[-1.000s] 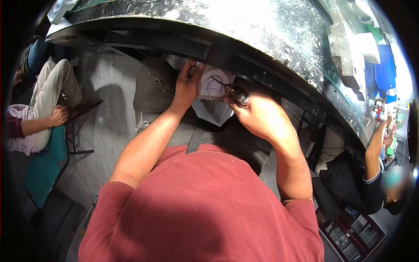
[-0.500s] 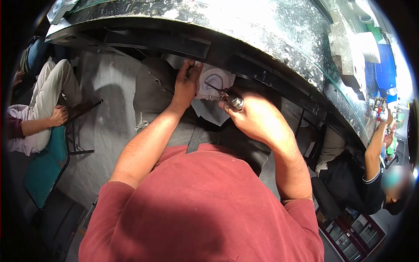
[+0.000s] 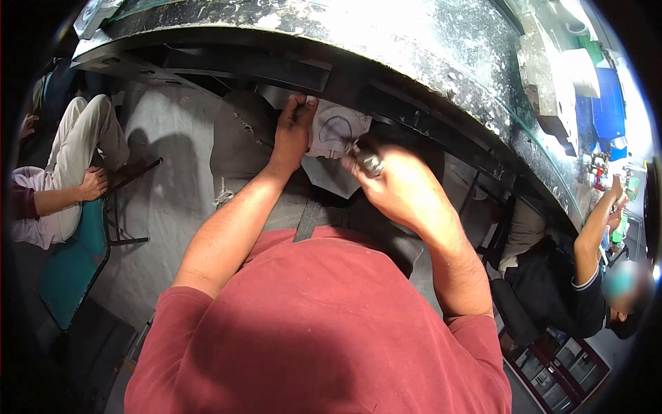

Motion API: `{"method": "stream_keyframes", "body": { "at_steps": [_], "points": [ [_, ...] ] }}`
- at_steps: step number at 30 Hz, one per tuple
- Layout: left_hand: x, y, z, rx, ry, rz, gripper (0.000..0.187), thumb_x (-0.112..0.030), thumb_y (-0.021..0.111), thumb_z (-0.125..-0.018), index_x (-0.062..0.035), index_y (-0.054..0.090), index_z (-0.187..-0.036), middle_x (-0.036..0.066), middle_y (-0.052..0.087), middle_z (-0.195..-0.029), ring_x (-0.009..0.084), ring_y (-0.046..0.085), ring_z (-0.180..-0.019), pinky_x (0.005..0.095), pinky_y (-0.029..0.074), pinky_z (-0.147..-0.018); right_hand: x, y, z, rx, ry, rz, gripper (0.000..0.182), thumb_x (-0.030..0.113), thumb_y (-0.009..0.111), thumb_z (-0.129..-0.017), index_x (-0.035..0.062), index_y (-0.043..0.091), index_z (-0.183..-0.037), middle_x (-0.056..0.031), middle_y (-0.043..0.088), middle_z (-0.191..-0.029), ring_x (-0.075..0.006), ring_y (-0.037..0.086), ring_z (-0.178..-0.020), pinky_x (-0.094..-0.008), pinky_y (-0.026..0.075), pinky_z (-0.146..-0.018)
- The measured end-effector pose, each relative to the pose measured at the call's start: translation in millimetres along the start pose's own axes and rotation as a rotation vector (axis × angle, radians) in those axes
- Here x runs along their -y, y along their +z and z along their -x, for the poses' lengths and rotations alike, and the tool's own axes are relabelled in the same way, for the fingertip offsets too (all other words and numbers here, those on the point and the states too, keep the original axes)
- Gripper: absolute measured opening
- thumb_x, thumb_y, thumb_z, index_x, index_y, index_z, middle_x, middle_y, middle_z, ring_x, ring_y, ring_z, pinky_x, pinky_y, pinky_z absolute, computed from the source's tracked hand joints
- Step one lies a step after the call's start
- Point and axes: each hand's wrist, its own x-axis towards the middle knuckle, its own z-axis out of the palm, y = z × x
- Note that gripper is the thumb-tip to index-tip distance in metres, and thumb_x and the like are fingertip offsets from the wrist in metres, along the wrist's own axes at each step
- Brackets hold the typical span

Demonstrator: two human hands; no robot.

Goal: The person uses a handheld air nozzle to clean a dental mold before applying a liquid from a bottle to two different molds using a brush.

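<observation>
My left hand (image 3: 294,134) pinches the left edge of a pale, squarish piece (image 3: 323,145) with a dark curved outline and a rounded greyish patch in its middle. The piece is held over my lap, just below the bench edge. My right hand (image 3: 403,181) is closed around a small spray gun (image 3: 372,163) with a shiny metal cup. The gun's front end points at the lower right side of the piece and is smeared by motion. A grey sheet-like surface (image 3: 334,181) shows beneath the piece.
A paint-spattered bench (image 3: 386,34) runs across the top, with dark drawer fronts (image 3: 255,69) below. A seated person's leg (image 3: 103,124) and a teal chair (image 3: 72,276) are at left. Another person (image 3: 552,283) works at right, near blue bins (image 3: 608,103).
My right hand and the spray gun have shifted slightly left and down, blurring with motion. My left hand and the pale piece stay almost in place.
</observation>
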Motion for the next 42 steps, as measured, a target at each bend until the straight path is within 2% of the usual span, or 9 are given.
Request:
{"method": "stream_keyframes", "body": {
  "at_steps": [5, 16, 18, 25, 27, 30, 34, 36, 42],
  "points": [
    [0.1, -3.0, -1.4, -0.014, -0.067, 0.018, 0.015, -0.026, 0.06, -0.102, -0.0123, 0.06, -0.097, -0.006, 0.05, -0.076, 0.0031, 0.041, -0.067, 0.0217, 0.033, -0.059, -1.3, -0.9, 1.7, -0.126, -0.087, 0.009, 0.03, 0.031, 0.061, -0.096, 0.0014, 0.068, -0.097, -0.0242, 0.067, -0.086, -0.0424, 0.067, -0.083, -0.0483, 0.053, -0.071],
    [6.3, -5.0, -3.3, -0.017, -0.025, 0.026, 0.018, -0.029, 0.06, -0.103, -0.0121, 0.06, -0.097, -0.006, 0.05, -0.081, 0.004, 0.042, -0.075, 0.0222, 0.035, -0.066, -8.9, -5.9, 2.2, -0.12, -0.049, 0.052, 0.031, 0.031, 0.059, -0.096, 0.0017, 0.07, -0.095, -0.0239, 0.068, -0.088, -0.0413, 0.068, -0.083, -0.0477, 0.054, -0.071],
    [6.9, -4.0, -4.3, -0.01, -0.035, 0.022, 0.018, -0.029, 0.06, -0.103, -0.0122, 0.06, -0.096, -0.006, 0.05, -0.081, 0.004, 0.041, -0.075, 0.0223, 0.035, -0.066, -9.0, -6.3, 2.9, -0.129, 0.007, 0.094, 0.026, 0.028, 0.062, -0.096, 0.0046, 0.068, -0.108, -0.0225, 0.068, -0.092, -0.0413, 0.067, -0.088, -0.045, 0.052, -0.073],
    [5.1, -3.7, -4.0, -0.005, -0.038, 0.058, 0.018, -0.028, 0.06, -0.103, -0.0117, 0.06, -0.096, -0.006, 0.051, -0.081, 0.0045, 0.043, -0.075, 0.0232, 0.036, -0.066, -9.9, -5.9, 0.7, -0.022, 0.072, -0.006, 0.027, 0.03, 0.062, -0.097, 0.0056, 0.068, -0.109, -0.0217, 0.069, -0.095, -0.0407, 0.067, -0.088, -0.0433, 0.053, -0.074],
    [5.4, -2.8, -4.8, 0.002, -0.025, 0.051, 0.018, -0.028, 0.06, -0.103, -0.0116, 0.061, -0.096, -0.005, 0.051, -0.081, 0.0046, 0.043, -0.075, 0.0232, 0.036, -0.066, -9.8, 0.3, -1.1, -0.176, 0.045, -0.023, 0.028, 0.031, 0.063, -0.097, 0.007, 0.069, -0.109, -0.0211, 0.069, -0.096, -0.0389, 0.068, -0.088, -0.0422, 0.053, -0.075],
    [4.0, -2.5, -4.0, -0.007, -0.004, 0.041, 0.019, -0.029, 0.06, -0.103, -0.0115, 0.061, -0.096, -0.006, 0.05, -0.08, 0.0041, 0.042, -0.074, 0.0224, 0.035, -0.065, -11.7, -2.0, -0.6, -0.056, -0.051, 0.029, 0.04, 0.041, 0.056, -0.098, 0.0044, 0.067, -0.108, -0.0226, 0.068, -0.091, -0.0405, 0.068, -0.087, -0.0474, 0.054, -0.074],
    [4.6, -3.2, -4.4, -0.024, -0.058, 0.051, 0.019, -0.029, 0.061, -0.102, -0.0115, 0.061, -0.097, -0.005, 0.051, -0.081, 0.0044, 0.042, -0.074, 0.0225, 0.035, -0.065, -14.5, -3.3, -0.1, -0.084, -0.003, -0.023, 0.039, 0.041, 0.057, -0.098, 0.0054, 0.069, -0.107, -0.0235, 0.068, -0.09, -0.0407, 0.068, -0.087, -0.0474, 0.054, -0.074],
    [4.1, -3.2, -4.0, -0.013, -0.086, 0.084, 0.018, -0.029, 0.061, -0.102, -0.0117, 0.061, -0.098, -0.005, 0.052, -0.082, 0.0046, 0.043, -0.075, 0.0228, 0.036, -0.066, -10.8, -8.1, 3.6, -0.109, 0.047, 0.092, 0.029, 0.031, 0.062, -0.097, 0.0078, 0.068, -0.113, -0.021, 0.07, -0.096, -0.0407, 0.067, -0.089, -0.0424, 0.053, -0.075],
    [5.8, -3.8, -4.4, -0.011, -0.021, 0.058, 0.018, -0.03, 0.061, -0.102, -0.0123, 0.06, -0.099, -0.005, 0.052, -0.082, 0.0047, 0.044, -0.076, 0.0232, 0.037, -0.068, -22.8, -21.2, 5.6, -0.008, 0.135, 0.137, 0.03, 0.034, 0.06, -0.098, 0.009, 0.067, -0.113, -0.0213, 0.069, -0.098, -0.0406, 0.067, -0.092, -0.0432, 0.053, -0.076]
  ]
}}
